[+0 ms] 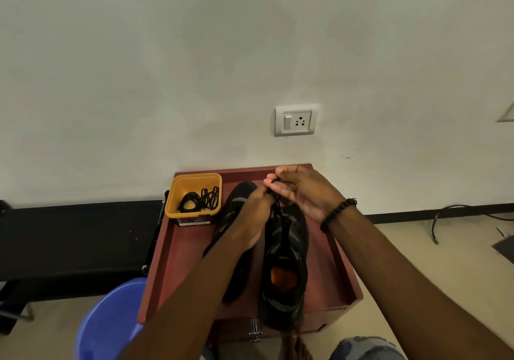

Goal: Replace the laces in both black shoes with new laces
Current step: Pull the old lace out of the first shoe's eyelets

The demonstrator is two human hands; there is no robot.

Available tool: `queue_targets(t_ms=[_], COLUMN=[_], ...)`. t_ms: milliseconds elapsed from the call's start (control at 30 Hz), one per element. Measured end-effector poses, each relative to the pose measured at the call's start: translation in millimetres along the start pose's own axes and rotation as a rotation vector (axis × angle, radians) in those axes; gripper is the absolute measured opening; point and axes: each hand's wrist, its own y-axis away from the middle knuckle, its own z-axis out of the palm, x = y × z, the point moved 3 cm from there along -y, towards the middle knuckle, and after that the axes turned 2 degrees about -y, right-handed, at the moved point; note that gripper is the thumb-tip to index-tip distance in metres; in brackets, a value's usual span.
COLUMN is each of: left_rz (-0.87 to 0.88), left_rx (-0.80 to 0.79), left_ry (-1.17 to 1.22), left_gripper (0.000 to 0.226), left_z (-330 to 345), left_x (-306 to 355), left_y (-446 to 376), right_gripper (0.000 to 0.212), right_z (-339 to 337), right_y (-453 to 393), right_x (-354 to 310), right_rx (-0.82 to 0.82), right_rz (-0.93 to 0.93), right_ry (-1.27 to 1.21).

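Two black shoes lie toe-away on a small red-brown cabinet top (pixel 172 251). The right shoe (pixel 286 270) shows an orange insole and its heel juts over the front edge. The left shoe (pixel 236 206) is partly hidden under my left forearm. Above the right shoe's toe, my left hand (pixel 257 212) and my right hand (pixel 303 193) both pinch a black lace (pixel 276 204) that runs down to that shoe's eyelets. A bead bracelet circles my right wrist. Several loose black laces (pixel 199 200) sit in a yellow tub (pixel 192 181) at the back left.
A white wall with a switch-and-socket plate (pixel 296 119) rises right behind the cabinet. A blue bucket (pixel 108 323) stands on the floor at the lower left. A dark bench (pixel 69 237) lies to the left. Cables (pixel 445 215) trail on the floor at the right.
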Motion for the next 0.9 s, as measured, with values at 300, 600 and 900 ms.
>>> queue_targets(t_ms=[300,600,900], left_rz=[-0.218,-0.084,-0.014], left_rx=[-0.029,0.262,0.131], left_ry=[0.039,0.021,-0.451], left_gripper=[0.056,0.033,0.033], left_z=[6.4,-19.9,-56.2], left_x=[-15.3,6.1,14.7], left_y=[4.3,-24.8,-21.1], right_gripper=[0.019,0.032,0.025], right_z=[-32.1,-40.7,-41.3], right_y=[-15.8,12.3,15.1], right_x=[-11.8,78.8,40.3], right_rx=[0.202,0.026,-0.131], right_rz=[-0.269,-0.126,-0.205], right_ry=[1.019,0.714,0.857])
